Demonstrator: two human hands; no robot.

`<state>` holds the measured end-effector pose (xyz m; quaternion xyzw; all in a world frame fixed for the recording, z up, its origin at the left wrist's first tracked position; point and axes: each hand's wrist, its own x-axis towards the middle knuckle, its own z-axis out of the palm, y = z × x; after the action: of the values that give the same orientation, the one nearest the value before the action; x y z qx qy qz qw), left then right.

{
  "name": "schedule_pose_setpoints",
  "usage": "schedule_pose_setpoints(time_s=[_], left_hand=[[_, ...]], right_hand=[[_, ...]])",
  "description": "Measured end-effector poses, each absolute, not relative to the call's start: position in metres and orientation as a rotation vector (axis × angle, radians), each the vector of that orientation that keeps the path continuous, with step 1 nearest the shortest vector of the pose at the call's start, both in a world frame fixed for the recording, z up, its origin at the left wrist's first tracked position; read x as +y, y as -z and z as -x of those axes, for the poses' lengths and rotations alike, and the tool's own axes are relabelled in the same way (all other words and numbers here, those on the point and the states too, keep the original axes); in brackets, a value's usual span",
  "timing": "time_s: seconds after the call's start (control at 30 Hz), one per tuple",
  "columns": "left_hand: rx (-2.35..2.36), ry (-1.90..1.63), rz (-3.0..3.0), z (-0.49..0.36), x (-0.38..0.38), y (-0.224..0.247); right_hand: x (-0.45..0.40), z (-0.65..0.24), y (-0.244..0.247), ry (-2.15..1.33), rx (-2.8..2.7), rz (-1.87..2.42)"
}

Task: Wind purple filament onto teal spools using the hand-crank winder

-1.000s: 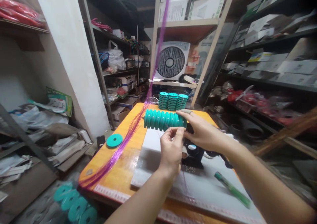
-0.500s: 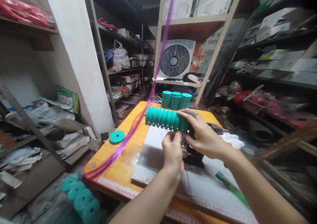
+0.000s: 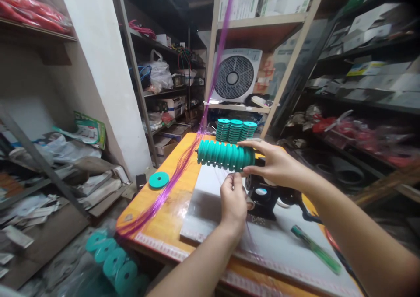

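Dim storeroom, soft overhead light, glare on the tabletop, edges stretched and blurred

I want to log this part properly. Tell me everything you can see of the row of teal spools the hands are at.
The row of teal spools is a set of round, plastic-looking discs packed face to face on a horizontal axis, raised above the white board. The right hand grips its right end, thumb below and fingers on top. The left hand is just under that end, fingertips pinched; contact is unclear. Purple strands pass its left end.

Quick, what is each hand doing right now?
Left hand: fingers pinched together below the row of teal spools; what they hold cannot be told.
Right hand: closed on the row's right end.
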<state>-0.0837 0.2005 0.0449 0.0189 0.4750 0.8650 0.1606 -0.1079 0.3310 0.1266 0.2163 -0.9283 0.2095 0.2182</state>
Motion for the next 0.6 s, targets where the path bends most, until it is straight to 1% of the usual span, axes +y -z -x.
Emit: schedule_pose_setpoints(time_s=[0.13,0.2,0.27,0.37,0.47,0.6], left_hand=[[1.473,-2.376,-0.211,0.071,0.174,-0.042],[1.580,-2.314,-0.227,0.063,0.157,-0.041],[1.748,-2.263,-0.267,0.054,0.142,-0.040],[1.956,-2.170,-0.354,0.042,0.124,-0.044],[1.968,-2.097,-0.411,0.032,0.116,-0.053],[1.953,-2.060,-0.471,0.022,0.112,-0.057]], right_hand=[[0.322,0.093,-0.125,-0.444,-2.534,-0.613],[0.313,0.078,-0.124,-0.471,-2.440,-0.606],[0.301,0.062,-0.124,-0.581,-2.351,-0.546],[0.284,0.041,-0.128,-0.832,-2.379,-0.452],[0.272,0.028,-0.136,-1.038,-2.462,-0.477],[0.266,0.020,-0.144,-1.094,-2.494,-0.353]])
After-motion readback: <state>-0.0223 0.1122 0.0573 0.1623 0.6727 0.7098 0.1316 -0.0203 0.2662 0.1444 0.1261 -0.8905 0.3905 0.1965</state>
